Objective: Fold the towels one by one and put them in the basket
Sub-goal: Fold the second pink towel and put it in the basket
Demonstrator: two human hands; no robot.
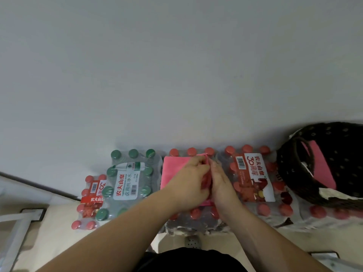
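A pink towel (172, 169) lies folded on top of a shrink-wrapped pack of red-capped bottles. My left hand (188, 181) lies across its right part, fingers curled and pinching the towel's far right corner. My right hand (220, 183) is beside it along the towel's right edge, fingers pressed on the cloth. A dark woven basket (294, 173) stands at the right on more bottle packs, with another folded pink towel (322, 169) inside it.
Packs of bottled water line the wall: a green-capped pack (127, 183) to the left, a small red-capped pack (92, 199) beyond it, and a labelled red-capped pack (253, 177) between the towel and basket. A white wall rises behind.
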